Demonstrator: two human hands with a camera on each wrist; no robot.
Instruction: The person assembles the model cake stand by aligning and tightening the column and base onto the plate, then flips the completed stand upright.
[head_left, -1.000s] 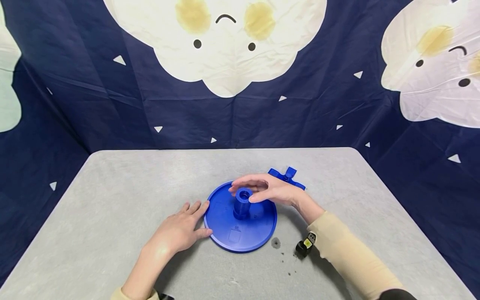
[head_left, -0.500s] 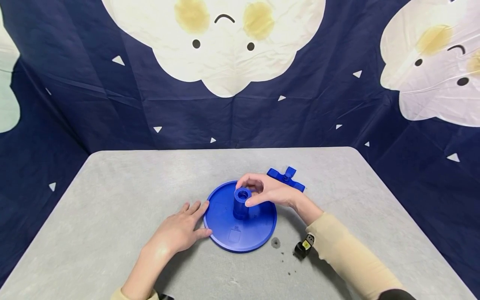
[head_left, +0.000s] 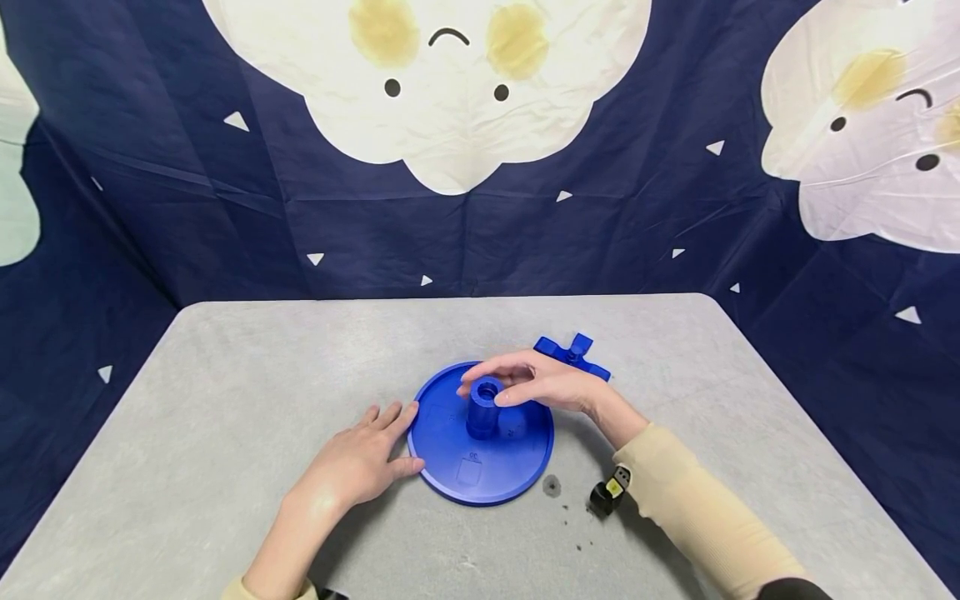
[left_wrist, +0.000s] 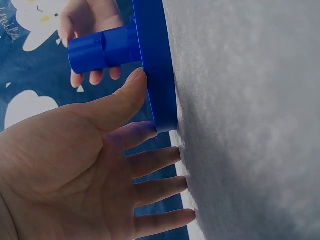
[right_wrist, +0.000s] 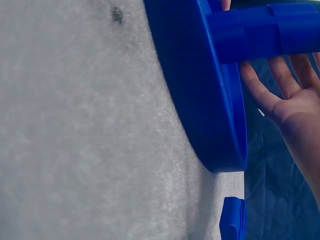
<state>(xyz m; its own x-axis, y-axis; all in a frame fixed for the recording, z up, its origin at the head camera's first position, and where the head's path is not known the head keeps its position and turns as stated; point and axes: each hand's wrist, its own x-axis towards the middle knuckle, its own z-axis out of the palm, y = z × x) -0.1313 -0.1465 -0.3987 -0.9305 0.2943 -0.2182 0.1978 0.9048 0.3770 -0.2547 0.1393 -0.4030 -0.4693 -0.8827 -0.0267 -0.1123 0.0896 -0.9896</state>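
A blue round disc [head_left: 450, 467] with a raised rim lies flat on the grey table. From its middle rises a blue ribbed tube [head_left: 482, 421] with a hole in its top, also seen side-on in the left wrist view. My left hand [head_left: 356, 458] rests at the disc's left edge, thumb and index fingertip against the rim and the other fingers spread on the table. Around the tube's upper part is my right hand [head_left: 547, 382], its fingers behind and thumb in front, loosely spread. Whether the thumb touches the tube I cannot tell.
Behind the right hand lies a blue piece with several flat arms [head_left: 576, 357]. A dark round mark [head_left: 551, 486] and small specks show on the table [head_left: 262, 400]. A dark blue cloth [head_left: 465, 242] with cloud prints hangs around the back and sides.
Half a second ago my right fingers were curled closer around the tube; now they are straighter and reach further past it. My left hand and the disc have stayed put.
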